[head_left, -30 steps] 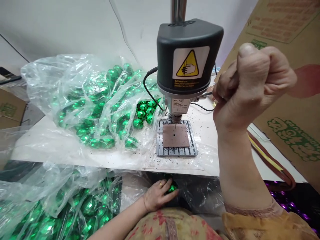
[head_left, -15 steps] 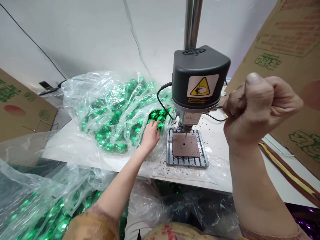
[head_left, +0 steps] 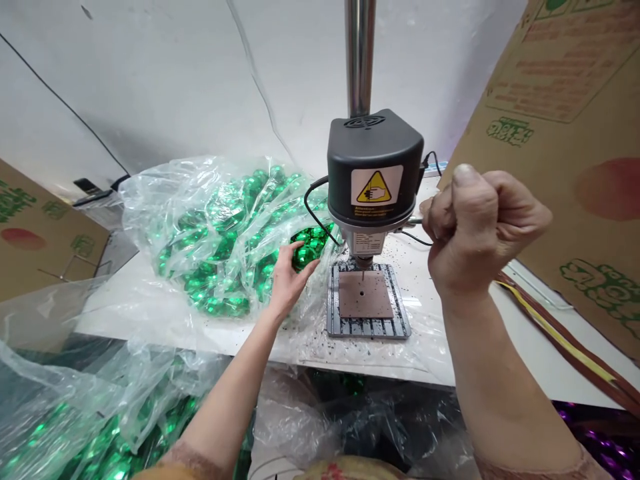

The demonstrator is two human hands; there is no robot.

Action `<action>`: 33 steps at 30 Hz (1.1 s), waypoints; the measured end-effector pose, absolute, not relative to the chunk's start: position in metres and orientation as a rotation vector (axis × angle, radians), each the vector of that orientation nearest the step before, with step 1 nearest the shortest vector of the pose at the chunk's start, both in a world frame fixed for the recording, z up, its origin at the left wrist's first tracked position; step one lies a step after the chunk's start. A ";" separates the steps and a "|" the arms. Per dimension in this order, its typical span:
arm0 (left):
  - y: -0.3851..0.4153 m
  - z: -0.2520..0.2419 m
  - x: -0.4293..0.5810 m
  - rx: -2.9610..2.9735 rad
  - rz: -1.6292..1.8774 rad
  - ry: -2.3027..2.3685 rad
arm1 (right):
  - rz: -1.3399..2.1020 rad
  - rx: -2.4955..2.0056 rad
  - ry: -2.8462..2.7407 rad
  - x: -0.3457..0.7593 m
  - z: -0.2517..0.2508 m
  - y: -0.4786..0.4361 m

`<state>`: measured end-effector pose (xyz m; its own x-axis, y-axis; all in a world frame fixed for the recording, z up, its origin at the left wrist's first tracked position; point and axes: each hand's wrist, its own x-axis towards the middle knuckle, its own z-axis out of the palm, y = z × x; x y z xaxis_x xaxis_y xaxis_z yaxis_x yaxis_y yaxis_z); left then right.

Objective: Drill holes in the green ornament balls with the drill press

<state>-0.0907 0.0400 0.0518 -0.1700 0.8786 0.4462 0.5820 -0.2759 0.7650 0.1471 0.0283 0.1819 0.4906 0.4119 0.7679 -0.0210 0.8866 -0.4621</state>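
My left hand [head_left: 289,280] is at the torn opening of a clear plastic bag [head_left: 150,193], thumb and fingers spread beside the shiny green balls [head_left: 311,241]. Nothing shows in its grasp. On the right, my right hand [head_left: 480,223] is a closed fist around the handle [head_left: 415,221] of a small black drill press [head_left: 377,160]. Its thin drill bit [head_left: 363,275] points down over a brown square plate [head_left: 367,303] with a small hole. That plate lies on the slotted metal base [head_left: 403,327], where dark shavings are scattered.
Cardboard boxes stand at the right [head_left: 565,167] and the left [head_left: 40,233]. Another plastic bag with green balls [head_left: 100,433] is at lower left, below the white table [head_left: 210,330]. A brown and yellow strap [head_left: 565,340] lies on the right side.
My left hand has spread its thumb away from the fingers at the bag's opening. My right fist keeps its hold on the handle. The whole view has shifted slightly.
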 end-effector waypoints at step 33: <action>0.017 0.014 -0.028 1.601 1.005 1.261 | 0.267 -0.545 -1.094 0.148 0.179 0.026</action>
